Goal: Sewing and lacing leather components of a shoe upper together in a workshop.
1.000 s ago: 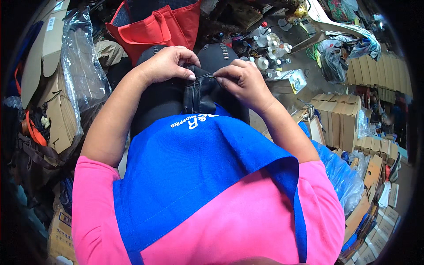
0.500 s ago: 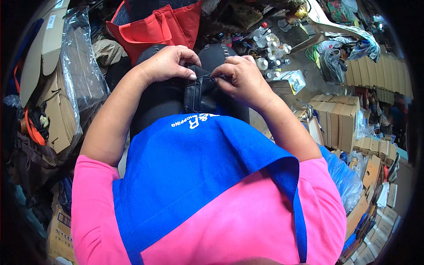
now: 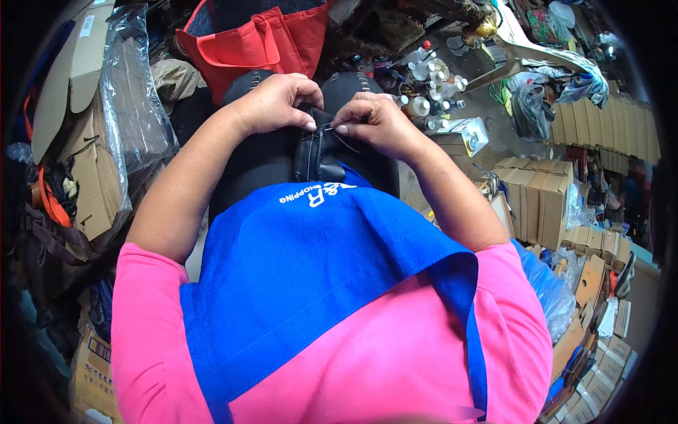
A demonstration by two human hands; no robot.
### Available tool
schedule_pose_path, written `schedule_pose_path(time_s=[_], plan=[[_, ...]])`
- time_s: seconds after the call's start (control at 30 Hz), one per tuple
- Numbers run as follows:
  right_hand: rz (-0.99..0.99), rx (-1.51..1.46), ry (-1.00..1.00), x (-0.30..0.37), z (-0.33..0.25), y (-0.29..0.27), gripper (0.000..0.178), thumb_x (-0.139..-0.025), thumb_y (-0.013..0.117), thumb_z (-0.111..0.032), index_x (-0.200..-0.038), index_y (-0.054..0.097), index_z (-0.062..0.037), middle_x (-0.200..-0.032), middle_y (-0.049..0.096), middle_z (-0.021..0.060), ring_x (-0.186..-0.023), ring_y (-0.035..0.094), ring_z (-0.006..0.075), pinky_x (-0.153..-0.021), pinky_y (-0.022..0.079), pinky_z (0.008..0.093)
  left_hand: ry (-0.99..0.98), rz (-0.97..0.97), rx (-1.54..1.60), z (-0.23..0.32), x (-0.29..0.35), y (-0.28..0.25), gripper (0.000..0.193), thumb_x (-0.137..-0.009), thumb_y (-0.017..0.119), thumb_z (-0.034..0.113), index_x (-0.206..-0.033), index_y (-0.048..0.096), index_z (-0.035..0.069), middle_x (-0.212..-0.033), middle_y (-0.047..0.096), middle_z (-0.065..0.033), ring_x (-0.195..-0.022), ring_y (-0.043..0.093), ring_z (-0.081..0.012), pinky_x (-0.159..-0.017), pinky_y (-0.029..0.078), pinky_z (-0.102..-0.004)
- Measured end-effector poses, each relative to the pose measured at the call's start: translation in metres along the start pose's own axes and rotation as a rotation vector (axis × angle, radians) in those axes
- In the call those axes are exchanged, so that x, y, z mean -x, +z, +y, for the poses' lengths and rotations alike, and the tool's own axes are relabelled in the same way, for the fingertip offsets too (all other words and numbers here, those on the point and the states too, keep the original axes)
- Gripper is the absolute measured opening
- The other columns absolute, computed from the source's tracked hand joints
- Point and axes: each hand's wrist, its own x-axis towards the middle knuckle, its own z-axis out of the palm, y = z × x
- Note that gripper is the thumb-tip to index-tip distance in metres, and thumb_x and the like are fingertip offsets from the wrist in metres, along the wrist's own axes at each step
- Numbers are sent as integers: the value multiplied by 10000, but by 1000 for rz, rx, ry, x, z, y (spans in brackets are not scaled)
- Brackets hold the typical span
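A black leather-like piece [image 3: 308, 161] with a stitched seam lies across my lap, over dark trousers. My left hand [image 3: 275, 106] is closed on its far edge, the thumb and fingers pinching the material. Just to the right, my right hand [image 3: 381, 126] is closed in a pinch close to the seam. A thin, pale needle-like line [image 3: 325, 128] runs from its fingertips to the piece; whether it is a needle or thread is too small to tell. The blue apron [image 3: 311, 261] covers my front below the piece.
Beyond my knees stands an open red bag [image 3: 258, 46]. Several bottles [image 3: 431, 81] crowd the floor at the far right. Flattened cardboard [image 3: 95, 162] and clear plastic [image 3: 138, 106] lean at the left. Stacked brown boxes [image 3: 540, 201] are on the right.
My right hand has moved slightly left, closer to my left hand and the seam. My left hand stays pinched on the leather-like piece.
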Motion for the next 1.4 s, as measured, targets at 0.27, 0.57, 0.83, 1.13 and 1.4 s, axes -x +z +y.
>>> schedule_pose_path(time_s=[0.27,0.57,0.83,1.13,1.4], plan=[[82,31,47,13,7,-23,116,-790,708,-131,-885,682,-68,-836,625,90,-855,616,251,-780,487,345,177,253,-239,34,17,6,295,-694,775,79,-954,638,57,-804,553,-45,-731,546,-187,-678,451,-306],[668,-57,327,13,33,-42,367,-857,641,-156,-1212,616,-70,-1022,640,89,-914,602,172,-851,480,288,321,-388,-1066,86,-4,46,171,-836,559,206,-843,703,113,-922,580,-46,-923,607,-201,-770,437,-336],[230,177,-61,16,-2,-1,310,-723,711,-209,-1024,698,-136,-1014,652,92,-986,593,297,-872,458,400,359,-326,-1139,92,8,29,150,-825,550,184,-863,676,112,-933,558,-54,-883,591,-188,-764,425,-339],[152,-255,-23,-29,-18,48,406,-689,730,-167,-1072,652,-60,-1000,653,147,-970,621,312,-854,494,388,250,147,-944,81,63,22,189,-793,580,146,-980,594,122,-771,581,-57,-738,624,-234,-694,449,-371],[145,-355,78,-37,-22,66,420,-668,647,57,-1078,586,-14,-1047,588,89,-1015,559,185,-914,448,303,116,220,-829,56,77,43,135,-784,654,145,-865,553,107,-655,558,-86,-617,602,-286,-577,464,-392]])
